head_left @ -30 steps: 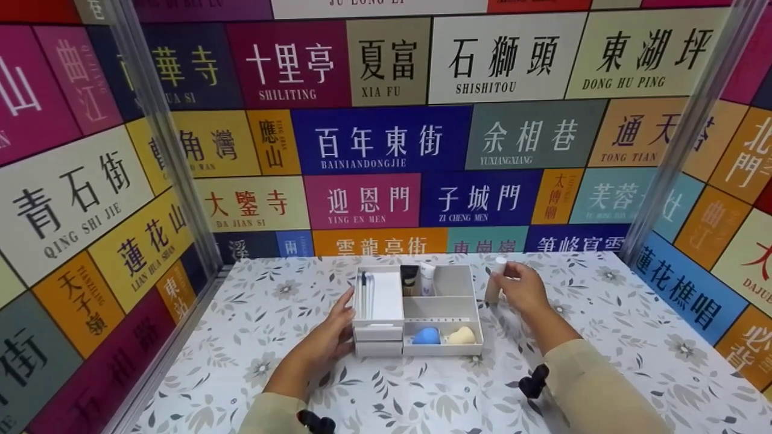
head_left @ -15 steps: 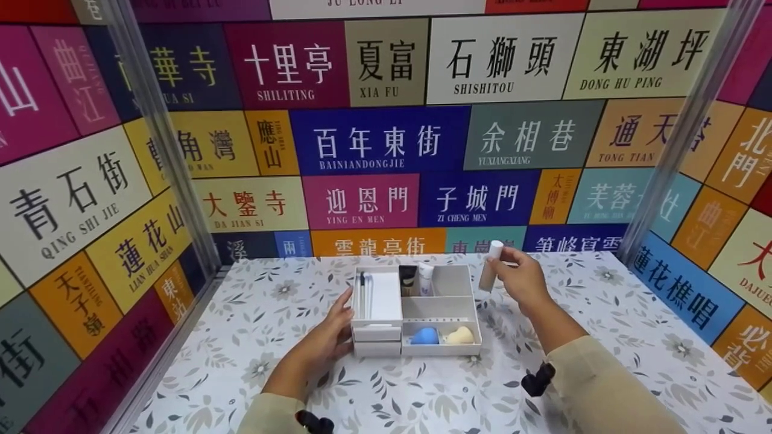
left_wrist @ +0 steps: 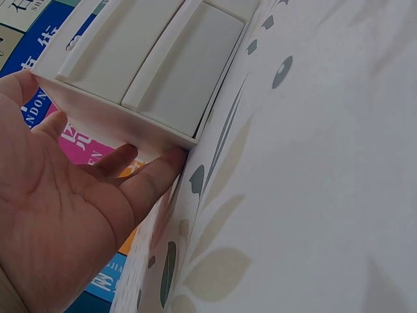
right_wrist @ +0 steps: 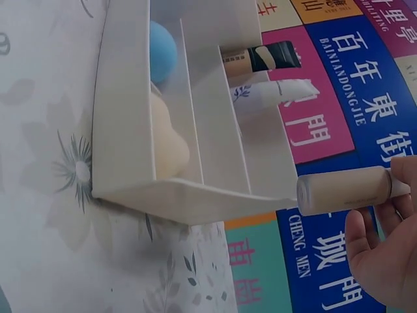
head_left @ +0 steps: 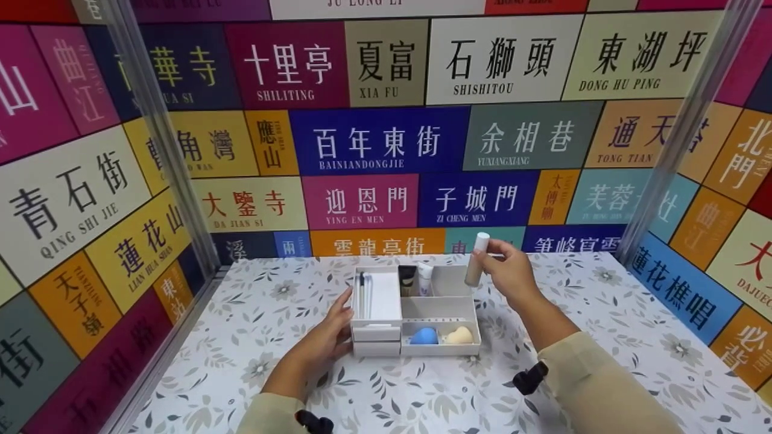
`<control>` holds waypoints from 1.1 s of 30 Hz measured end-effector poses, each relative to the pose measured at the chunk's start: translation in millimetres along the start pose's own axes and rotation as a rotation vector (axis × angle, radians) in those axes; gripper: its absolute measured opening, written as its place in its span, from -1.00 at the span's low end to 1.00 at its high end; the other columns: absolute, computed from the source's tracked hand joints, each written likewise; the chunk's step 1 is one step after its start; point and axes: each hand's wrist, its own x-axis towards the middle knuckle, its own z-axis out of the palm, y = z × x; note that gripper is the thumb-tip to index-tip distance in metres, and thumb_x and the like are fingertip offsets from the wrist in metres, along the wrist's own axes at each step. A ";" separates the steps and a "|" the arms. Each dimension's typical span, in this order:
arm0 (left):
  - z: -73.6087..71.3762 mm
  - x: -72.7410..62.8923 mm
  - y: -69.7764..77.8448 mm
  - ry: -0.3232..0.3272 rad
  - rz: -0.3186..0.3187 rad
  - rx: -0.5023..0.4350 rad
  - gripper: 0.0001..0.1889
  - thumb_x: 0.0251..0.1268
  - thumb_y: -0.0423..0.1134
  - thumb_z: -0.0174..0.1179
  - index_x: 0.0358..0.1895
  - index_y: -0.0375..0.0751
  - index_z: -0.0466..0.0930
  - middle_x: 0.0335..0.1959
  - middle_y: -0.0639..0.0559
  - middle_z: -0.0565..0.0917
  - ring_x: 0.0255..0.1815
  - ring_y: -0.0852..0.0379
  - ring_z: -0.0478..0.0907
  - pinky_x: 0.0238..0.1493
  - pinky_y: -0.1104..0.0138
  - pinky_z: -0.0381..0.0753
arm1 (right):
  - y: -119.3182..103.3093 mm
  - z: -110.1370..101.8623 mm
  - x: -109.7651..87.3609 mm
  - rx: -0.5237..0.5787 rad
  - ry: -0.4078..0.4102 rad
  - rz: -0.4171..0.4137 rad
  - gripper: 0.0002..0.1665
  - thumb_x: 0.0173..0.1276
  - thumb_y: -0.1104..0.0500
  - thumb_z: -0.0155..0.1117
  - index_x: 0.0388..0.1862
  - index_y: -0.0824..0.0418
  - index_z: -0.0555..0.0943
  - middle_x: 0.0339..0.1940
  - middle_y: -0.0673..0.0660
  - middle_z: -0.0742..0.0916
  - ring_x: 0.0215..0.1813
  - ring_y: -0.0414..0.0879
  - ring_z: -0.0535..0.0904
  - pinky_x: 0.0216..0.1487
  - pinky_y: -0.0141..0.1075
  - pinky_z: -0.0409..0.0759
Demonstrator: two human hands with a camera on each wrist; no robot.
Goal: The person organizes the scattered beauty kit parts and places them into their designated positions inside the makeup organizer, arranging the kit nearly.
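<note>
My right hand (head_left: 509, 272) pinches a foundation bottle (right_wrist: 345, 190) with a white cap and beige contents. The bottle is tilted, its lower end close by the back right corner of a white desk organizer (head_left: 440, 306). My left hand (left_wrist: 71, 202) rests its fingers against the organizer's left side, beside two small drawers (left_wrist: 186, 65). In the organizer's back compartment stand a black and beige tube (right_wrist: 260, 59) and a white tube (right_wrist: 273, 94). The front compartment holds a blue makeup sponge (head_left: 424, 336) and a cream one (head_left: 459, 335). Thin sticks (head_left: 363, 295) lie on the left top tray.
A floral cloth (head_left: 241, 337) covers the table under the organizer. Panels of coloured street-name signs (head_left: 380, 141) rise behind and at both sides, with clear corner strips (head_left: 175, 144) between them. Black wrist cameras (head_left: 531, 378) sit at both sleeves.
My right hand has lifted the foundation bottle off the table and brought it up and left to the organizer's back right corner. The left hand stays in place.
</note>
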 end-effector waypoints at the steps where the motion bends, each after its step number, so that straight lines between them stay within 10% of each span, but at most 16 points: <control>1: 0.1 0.4 0.0 0.001 0.000 0.002 -0.30 0.73 0.18 -0.15 0.75 0.56 -0.23 0.81 -0.15 0.04 0.75 -0.24 0.20 0.71 -0.18 0.23 | -0.7 1.9 0.3 -0.004 0.001 -0.003 -0.33 0.59 -0.12 0.32 0.52 0.18 0.52 0.43 0.26 0.62 0.42 0.14 0.56 0.52 0.04 0.56; 33: 0.4 -0.5 2.4 0.018 -0.028 -0.009 -0.34 0.71 0.19 -0.12 0.71 0.68 -0.16 0.83 -0.07 -0.06 0.80 -0.26 0.03 0.75 -0.16 0.12 | 23.4 42.2 6.8 -0.063 -0.061 -0.061 -0.39 0.46 0.06 0.49 0.40 0.28 0.62 0.26 0.29 0.78 0.26 0.07 0.75 0.24 -0.27 0.73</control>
